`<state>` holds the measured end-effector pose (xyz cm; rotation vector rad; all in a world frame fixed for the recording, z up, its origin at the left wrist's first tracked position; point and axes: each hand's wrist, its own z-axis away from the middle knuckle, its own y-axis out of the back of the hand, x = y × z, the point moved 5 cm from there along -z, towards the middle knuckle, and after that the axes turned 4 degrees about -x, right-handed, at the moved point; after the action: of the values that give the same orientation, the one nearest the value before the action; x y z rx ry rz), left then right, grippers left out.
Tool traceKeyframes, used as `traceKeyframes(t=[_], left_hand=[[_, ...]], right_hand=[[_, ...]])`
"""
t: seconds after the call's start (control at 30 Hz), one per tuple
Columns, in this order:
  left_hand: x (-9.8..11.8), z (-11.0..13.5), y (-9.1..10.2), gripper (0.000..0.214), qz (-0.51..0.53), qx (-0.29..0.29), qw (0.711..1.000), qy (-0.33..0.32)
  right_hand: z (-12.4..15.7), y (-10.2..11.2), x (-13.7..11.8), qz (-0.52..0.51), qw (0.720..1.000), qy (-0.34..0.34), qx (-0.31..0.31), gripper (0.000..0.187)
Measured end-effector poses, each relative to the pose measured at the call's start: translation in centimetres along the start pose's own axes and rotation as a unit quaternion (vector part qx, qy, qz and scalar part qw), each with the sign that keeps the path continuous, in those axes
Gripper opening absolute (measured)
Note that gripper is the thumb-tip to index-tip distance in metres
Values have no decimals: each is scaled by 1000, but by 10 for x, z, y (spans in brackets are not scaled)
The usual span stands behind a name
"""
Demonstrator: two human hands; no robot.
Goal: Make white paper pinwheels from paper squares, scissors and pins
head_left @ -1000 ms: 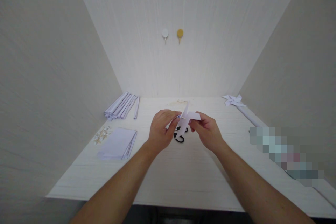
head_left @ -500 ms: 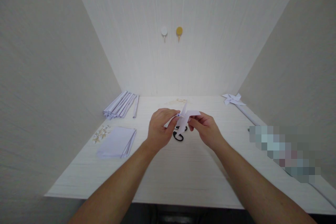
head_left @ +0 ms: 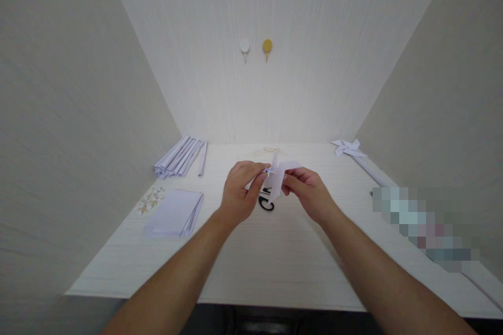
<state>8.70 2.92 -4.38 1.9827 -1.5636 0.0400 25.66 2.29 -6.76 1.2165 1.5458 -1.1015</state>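
Note:
Above the middle of the table, my left hand (head_left: 242, 189) pinches a small white piece with a bluish end (head_left: 268, 171) between thumb and fingers. A thin pale pin seems to run from this piece into a folded white paper pinwheel (head_left: 277, 182), whose blades stand out at angles. From the other side, my right hand (head_left: 305, 188) grips a blade of the pinwheel between thumb and fingertips. Black-handled scissors (head_left: 265, 206) lie on the table below the hands, partly hidden by the pinwheel.
Rolled paper sticks (head_left: 178, 158) are piled at the back left. In front lie small white and gold pieces (head_left: 151, 200) and a stack of paper sheets (head_left: 173, 213). Another paper pinwheel (head_left: 348, 147) rests at the back right, near a blurred-out item (head_left: 422, 227). Two hooks hang on the wall.
The pinwheel has turned slightly between my hands, and its blades sit at a different angle. Both hands keep nearly the same place and grip.

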Motion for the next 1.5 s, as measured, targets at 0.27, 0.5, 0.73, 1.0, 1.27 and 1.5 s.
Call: traceKeyframes(t=[0.27,0.5,0.73,1.0,1.27,1.5], left_hand=[[5,-4,1,22,9,-23,1000,-14],[4,-3,2,23,6,-18,1000,-20],[4,-3,1,23,-1,-12,1000,-6],[5,1,0,24,-10,19,1000,-14],[6,1,0,24,-6,37,999,-8],[6,0,0,23,8,31,999,-4]], right_hand=[[1,2,-3,13,1000,24,-7,18],[4,-1,-14,52,998,37,11,19],[3,-1,-10,38,999,31,11,19],[0,-2,4,-32,999,-23,7,17],[3,-7,6,-105,992,-65,-12,15],[3,-9,5,-124,989,-84,-20,20]])
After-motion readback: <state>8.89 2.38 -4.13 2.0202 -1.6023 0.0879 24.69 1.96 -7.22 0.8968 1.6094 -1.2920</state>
